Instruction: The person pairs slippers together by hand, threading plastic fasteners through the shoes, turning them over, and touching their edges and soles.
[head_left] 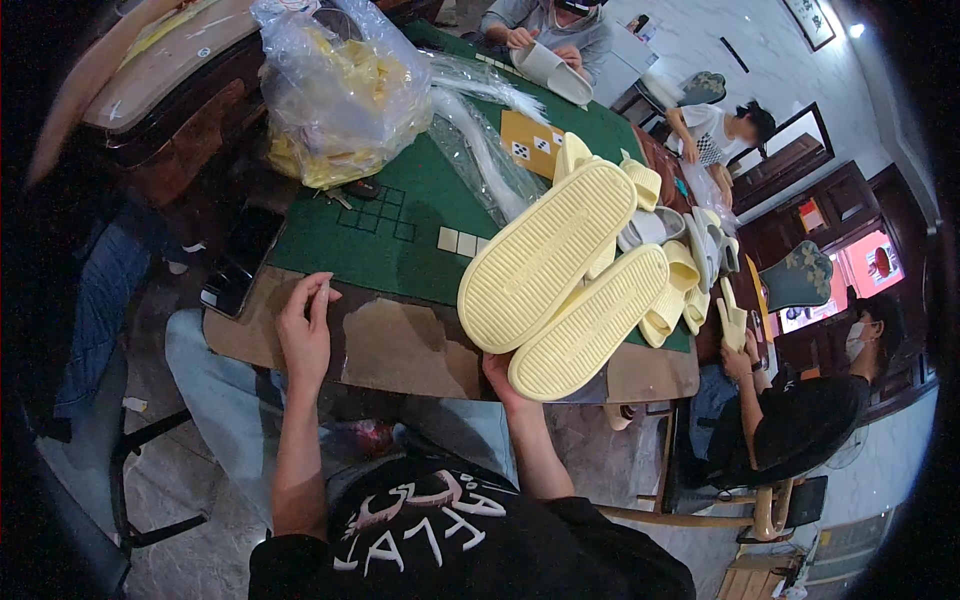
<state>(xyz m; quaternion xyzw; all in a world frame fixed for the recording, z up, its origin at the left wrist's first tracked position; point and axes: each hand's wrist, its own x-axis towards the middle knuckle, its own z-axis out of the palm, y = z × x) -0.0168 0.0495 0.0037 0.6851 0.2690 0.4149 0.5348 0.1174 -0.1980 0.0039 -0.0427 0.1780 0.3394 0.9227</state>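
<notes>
My right hand [497,374] grips a pair of pale yellow foam slippers [560,275] from below, soles turned up toward me, held over the near right part of the green-topped table [400,225]. My left hand [304,325] rests on the brown table edge at the near left, fingers curled loosely, with nothing visible in it. Behind the held pair lies a heap of more yellow and grey slippers [668,262].
A clear plastic bag of yellow slippers [340,95] stands at the far left, loose clear wrappers [480,140] beside it. A dark phone [238,258] lies at the left edge. Other people sit at the far side [550,30] and right [800,420], handling slippers.
</notes>
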